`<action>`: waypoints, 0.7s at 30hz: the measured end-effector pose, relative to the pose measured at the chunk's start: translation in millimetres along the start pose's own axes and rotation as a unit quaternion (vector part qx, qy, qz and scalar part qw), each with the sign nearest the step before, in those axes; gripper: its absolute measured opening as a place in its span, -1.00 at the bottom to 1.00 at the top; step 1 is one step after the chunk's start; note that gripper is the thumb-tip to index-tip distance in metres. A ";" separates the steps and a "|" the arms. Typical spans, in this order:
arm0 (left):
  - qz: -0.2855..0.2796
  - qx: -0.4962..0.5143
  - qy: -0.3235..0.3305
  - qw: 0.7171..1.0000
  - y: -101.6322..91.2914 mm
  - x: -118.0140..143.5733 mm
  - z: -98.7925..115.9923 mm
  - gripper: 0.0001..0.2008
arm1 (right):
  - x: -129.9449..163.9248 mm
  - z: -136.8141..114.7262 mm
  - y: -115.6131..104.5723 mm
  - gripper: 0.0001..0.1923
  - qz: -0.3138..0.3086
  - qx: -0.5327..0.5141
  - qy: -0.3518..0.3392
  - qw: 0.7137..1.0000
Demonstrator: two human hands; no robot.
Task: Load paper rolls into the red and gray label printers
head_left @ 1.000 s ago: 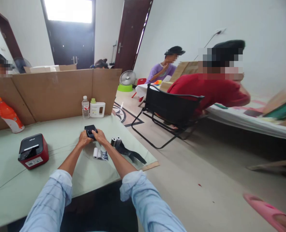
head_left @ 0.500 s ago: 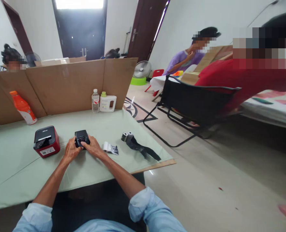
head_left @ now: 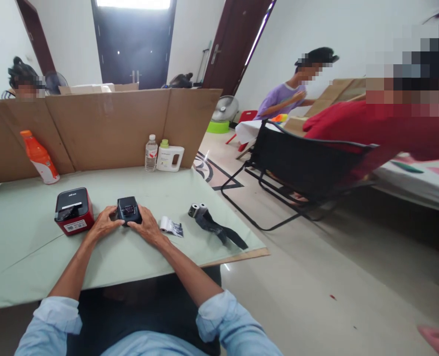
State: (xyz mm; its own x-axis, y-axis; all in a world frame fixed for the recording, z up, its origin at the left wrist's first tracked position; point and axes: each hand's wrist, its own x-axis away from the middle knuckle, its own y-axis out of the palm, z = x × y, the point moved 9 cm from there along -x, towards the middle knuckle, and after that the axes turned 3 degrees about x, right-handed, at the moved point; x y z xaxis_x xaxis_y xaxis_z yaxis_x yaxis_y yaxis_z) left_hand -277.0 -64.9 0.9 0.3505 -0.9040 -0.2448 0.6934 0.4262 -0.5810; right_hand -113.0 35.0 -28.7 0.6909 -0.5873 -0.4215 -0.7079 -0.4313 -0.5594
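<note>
A small black device point(head_left: 128, 209) rests on the pale green table point(head_left: 26, 247), held between both my hands. My left hand point(head_left: 101, 225) grips its left side and my right hand point(head_left: 146, 228) grips its right side. A white paper roll with a dark wrapper point(head_left: 170, 226) lies just right of my right hand. Further right sit two grey rolls on a black strap point(head_left: 214, 225). A red and black label printer point(head_left: 73, 210) stands left of my left hand.
A cardboard screen point(head_left: 104, 128) lines the table's far side, with an orange bottle point(head_left: 40, 156), a water bottle point(head_left: 151, 153) and a white jug point(head_left: 170, 157) against it. A black folding chair point(head_left: 301, 170) and other people sit to the right. The table's right edge is near the strap.
The view swung left and settled, so the table moved toward the centre. My hands stayed on the black device, which shifted slightly on the table.
</note>
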 end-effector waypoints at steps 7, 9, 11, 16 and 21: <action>-0.005 -0.001 0.011 1.000 4.6 6.4 0.9 -0.39 | 1.2 -0.1 0.3 -0.19 0.009 0.007 -0.011 1.000; -0.005 0.006 0.009 1.000 4.5 6.7 0.6 -0.39 | 1.0 -0.3 0.0 -0.17 0.008 0.010 -0.012 1.000; 0.001 0.011 0.010 1.000 3.8 7.5 0.7 -0.39 | 0.7 -0.7 -0.2 -0.17 0.004 0.013 -0.012 1.000; 0.012 0.010 0.026 1.000 3.7 10.6 2.6 -0.41 | -0.3 -2.5 -2.2 -0.22 0.002 0.016 -0.011 1.000; 0.018 0.017 0.039 0.999 3.5 10.8 1.9 -0.40 | -0.6 -3.9 -4.4 -0.27 0.005 0.019 -0.004 1.000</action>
State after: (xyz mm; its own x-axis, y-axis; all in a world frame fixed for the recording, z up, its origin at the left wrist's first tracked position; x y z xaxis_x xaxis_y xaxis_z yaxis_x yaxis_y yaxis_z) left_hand -269.6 -73.1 -2.3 0.3268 -0.8869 -0.3265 0.7018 0.4591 -0.5447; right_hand -110.9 34.5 -23.3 0.6858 -0.5851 -0.4329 -0.7081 -0.3990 -0.5825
